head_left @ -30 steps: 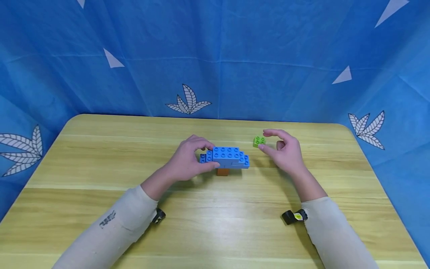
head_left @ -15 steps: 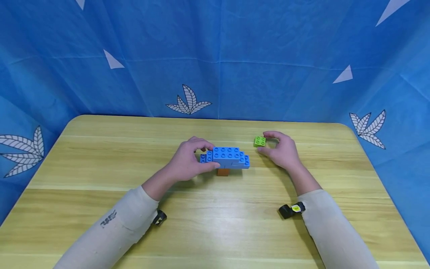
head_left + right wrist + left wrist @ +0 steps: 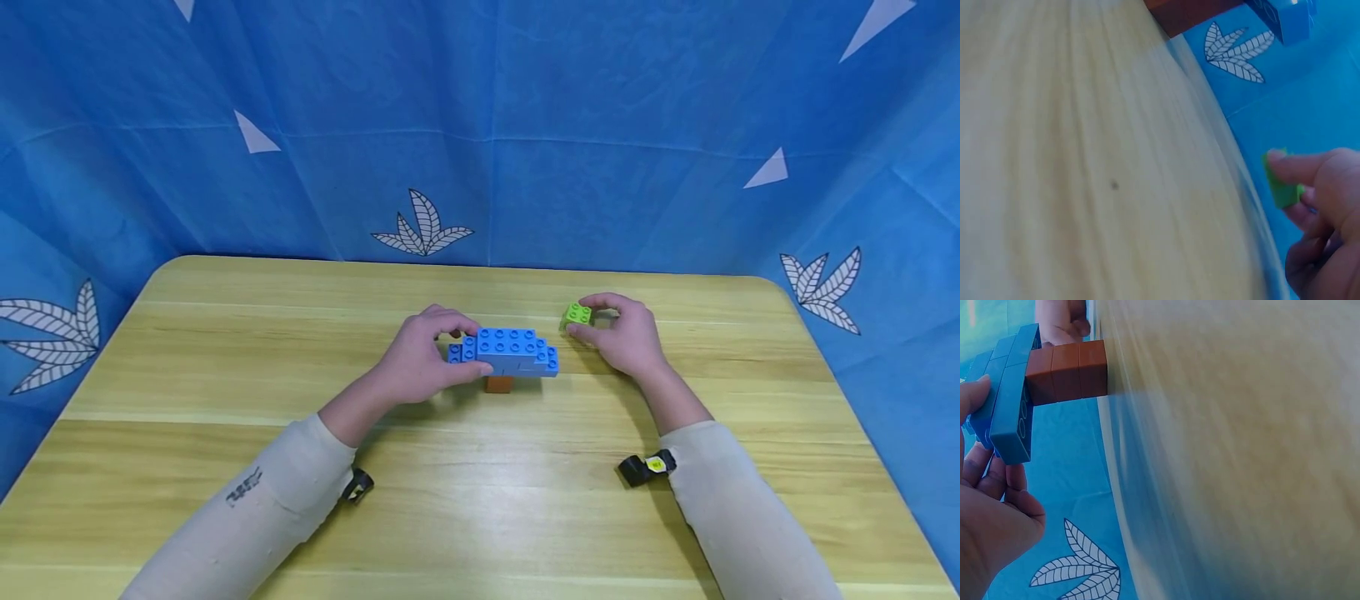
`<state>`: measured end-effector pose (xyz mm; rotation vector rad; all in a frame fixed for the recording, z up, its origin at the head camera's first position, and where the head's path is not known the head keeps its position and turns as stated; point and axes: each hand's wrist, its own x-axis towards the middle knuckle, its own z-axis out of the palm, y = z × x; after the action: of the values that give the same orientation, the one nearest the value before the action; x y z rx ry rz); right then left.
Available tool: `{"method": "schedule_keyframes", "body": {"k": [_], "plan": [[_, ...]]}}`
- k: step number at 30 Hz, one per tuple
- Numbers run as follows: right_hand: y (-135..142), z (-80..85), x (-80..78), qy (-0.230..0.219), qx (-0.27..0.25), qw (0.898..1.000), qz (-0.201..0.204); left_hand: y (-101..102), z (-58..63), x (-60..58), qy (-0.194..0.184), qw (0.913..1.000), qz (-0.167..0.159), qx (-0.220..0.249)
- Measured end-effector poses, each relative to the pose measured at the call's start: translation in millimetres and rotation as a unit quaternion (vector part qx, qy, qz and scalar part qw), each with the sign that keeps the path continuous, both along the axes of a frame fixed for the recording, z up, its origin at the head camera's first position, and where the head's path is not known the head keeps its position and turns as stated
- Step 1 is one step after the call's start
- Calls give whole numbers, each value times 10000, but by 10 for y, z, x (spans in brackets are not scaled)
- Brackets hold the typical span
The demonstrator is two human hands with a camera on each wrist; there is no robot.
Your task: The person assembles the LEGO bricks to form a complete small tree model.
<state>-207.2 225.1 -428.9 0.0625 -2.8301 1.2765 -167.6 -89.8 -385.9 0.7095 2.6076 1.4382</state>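
Observation:
A stepped stack of blue toy building bricks (image 3: 508,350) sits on a short column of brown bricks (image 3: 1067,372) that stands on the table. My left hand (image 3: 422,358) grips the left part of the blue layers, thumb on the near side and fingers behind. To the right, my right hand (image 3: 626,337) pinches a small light-green brick (image 3: 577,313) with two-by-two studs between thumb and index finger. In the right wrist view the green brick (image 3: 1282,182) shows between thumb and fingertips, past the table's edge line.
The wooden table (image 3: 450,500) has a blue curtain (image 3: 480,100) hanging behind its far edge. Each sleeve carries a black wrist camera, the right one (image 3: 647,468) and the left one (image 3: 357,485), low over the tabletop.
My right hand has moved left and closed its thumb and index finger on the green brick, which has shifted slightly left. The left hand and blue stack have stayed in place.

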Motion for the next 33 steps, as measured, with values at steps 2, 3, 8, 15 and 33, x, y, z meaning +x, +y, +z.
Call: {"method": "schedule_keyframes", "body": {"k": [2,3,8,15,33], "plan": [[-28,50,30,58,-174,9998,-14,0,-3,-3,-5,10000,8,-2],[-45,78,45,99,-273,9996,-10,1,-4,-4,-8,10000,12,-3],[-146,251,142,315,-769,9965,126,4,-12,-8,-17,10000,33,-38],[-283,466,276,569,-1337,9887,371,9,-4,-9,-42,10000,48,-45],[-624,771,516,903,-1896,9678,1391,1,14,-9,4,9999,-62,114]]}}
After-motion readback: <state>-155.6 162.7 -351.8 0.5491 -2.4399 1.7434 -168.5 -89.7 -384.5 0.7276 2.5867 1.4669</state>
